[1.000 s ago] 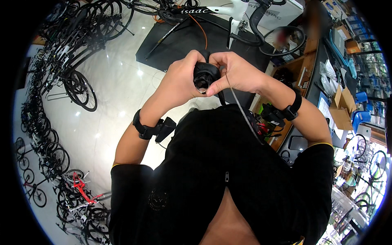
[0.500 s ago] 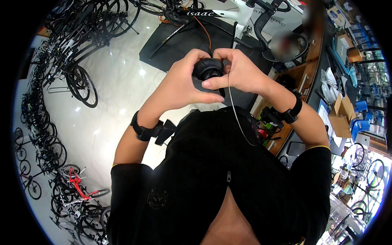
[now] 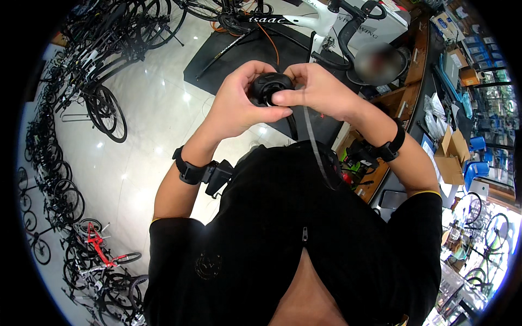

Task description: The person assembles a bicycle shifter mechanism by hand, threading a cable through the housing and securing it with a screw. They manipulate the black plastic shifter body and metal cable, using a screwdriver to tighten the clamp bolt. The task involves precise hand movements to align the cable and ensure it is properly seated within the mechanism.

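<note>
Between both hands I hold a black bicycle shifter (image 3: 267,84), a rounded body with a dark lever-like part hanging below it. My left hand (image 3: 234,106) is closed round its left side, with the thumb underneath. On the other side my right hand (image 3: 325,93) grips it, its thumb pressed on the front of the body. A thin pale cable (image 3: 311,133) runs from beside my right hand down to my shirt; it is blurred by motion. The fingertips behind the shifter are partly hidden.
Ahead, a white and black road bike (image 3: 304,22) stands over a dark mat (image 3: 204,65). Many bicycles (image 3: 65,185) line the left side, with a red one (image 3: 98,244) among them. To the right, a workbench carries an open cardboard box (image 3: 451,157) and plastic bags (image 3: 433,117).
Both hands and the shifter have moved slightly left, and the shifter has been turned. My left thumb has come in closer beneath it. The cable has swung and is now blurred.
</note>
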Demonstrator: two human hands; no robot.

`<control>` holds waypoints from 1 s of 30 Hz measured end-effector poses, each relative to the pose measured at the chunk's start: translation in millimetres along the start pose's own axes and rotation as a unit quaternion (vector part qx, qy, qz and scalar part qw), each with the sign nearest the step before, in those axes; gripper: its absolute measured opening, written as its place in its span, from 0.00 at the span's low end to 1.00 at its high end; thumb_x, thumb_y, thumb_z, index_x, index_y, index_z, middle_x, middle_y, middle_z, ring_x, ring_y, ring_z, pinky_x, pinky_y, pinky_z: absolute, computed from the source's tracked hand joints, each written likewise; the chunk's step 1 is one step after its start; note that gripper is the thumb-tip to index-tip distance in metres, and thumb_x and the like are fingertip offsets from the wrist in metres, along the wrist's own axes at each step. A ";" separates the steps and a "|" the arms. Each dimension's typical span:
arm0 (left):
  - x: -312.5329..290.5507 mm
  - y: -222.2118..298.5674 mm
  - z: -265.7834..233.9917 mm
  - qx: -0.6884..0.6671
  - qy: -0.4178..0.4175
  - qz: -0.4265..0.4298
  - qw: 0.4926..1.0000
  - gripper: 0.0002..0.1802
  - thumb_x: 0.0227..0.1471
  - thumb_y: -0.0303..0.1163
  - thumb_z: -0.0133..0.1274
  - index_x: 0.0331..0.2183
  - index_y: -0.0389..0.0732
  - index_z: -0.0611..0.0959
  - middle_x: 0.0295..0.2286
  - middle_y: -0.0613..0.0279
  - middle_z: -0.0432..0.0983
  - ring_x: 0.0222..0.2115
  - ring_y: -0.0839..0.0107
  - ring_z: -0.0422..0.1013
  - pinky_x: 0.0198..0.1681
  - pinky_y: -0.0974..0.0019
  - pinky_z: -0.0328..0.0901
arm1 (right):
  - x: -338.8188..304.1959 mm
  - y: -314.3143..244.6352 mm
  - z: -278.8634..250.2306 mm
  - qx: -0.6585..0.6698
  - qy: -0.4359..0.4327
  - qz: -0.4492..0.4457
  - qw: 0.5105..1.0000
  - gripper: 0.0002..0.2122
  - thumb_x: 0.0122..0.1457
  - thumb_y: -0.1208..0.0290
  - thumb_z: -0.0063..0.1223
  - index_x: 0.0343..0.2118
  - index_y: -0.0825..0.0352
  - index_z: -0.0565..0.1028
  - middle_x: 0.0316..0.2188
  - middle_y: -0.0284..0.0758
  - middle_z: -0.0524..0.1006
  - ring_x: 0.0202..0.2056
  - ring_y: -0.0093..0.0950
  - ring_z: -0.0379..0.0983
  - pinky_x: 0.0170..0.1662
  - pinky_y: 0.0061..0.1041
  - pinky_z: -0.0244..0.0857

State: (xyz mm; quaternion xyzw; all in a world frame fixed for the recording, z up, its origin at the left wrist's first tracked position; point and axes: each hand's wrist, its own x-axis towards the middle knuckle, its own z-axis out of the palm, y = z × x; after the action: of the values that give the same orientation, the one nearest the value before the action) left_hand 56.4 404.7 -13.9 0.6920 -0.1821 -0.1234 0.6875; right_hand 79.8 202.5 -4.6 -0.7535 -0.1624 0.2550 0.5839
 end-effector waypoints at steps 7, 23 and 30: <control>-11.4 -5.9 1.2 -0.040 -0.008 0.001 0.999 0.37 0.35 0.26 0.71 0.47 0.36 0.69 0.32 0.65 0.74 0.34 0.79 0.72 0.38 0.75 0.67 | -7.4 19.4 6.2 0.089 -0.010 0.020 0.996 0.18 0.43 0.62 0.74 0.28 0.67 0.74 0.23 0.27 0.73 0.23 0.15 0.65 0.24 0.15 0.55; -8.2 -125.5 -12.9 -0.098 -0.027 -0.112 0.988 0.18 0.47 0.20 0.56 0.43 0.37 0.75 0.29 0.68 0.73 0.29 0.78 0.72 0.30 0.73 0.69 | 6.6 16.6 12.3 0.112 -0.133 0.159 0.972 0.15 0.55 0.71 0.61 0.19 0.61 0.65 0.15 0.20 0.59 0.16 0.12 0.52 0.18 0.16 0.45; -172.1 -149.4 -111.7 -0.029 0.340 -0.299 0.891 0.10 0.55 0.30 0.52 0.40 0.39 0.75 0.28 0.68 0.70 0.26 0.79 0.66 0.31 0.74 0.64 | -50.8 185.2 -7.3 -0.066 -0.058 0.208 0.974 0.17 0.54 0.69 0.63 0.19 0.65 0.63 0.14 0.26 0.60 0.21 0.15 0.56 0.23 0.22 0.53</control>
State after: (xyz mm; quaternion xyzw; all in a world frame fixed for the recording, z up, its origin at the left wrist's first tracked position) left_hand -39.6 576.8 -173.8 0.6933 0.2818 -0.0855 0.6578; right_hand 32.7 120.0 -171.6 -0.7916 -0.0523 0.4029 0.4565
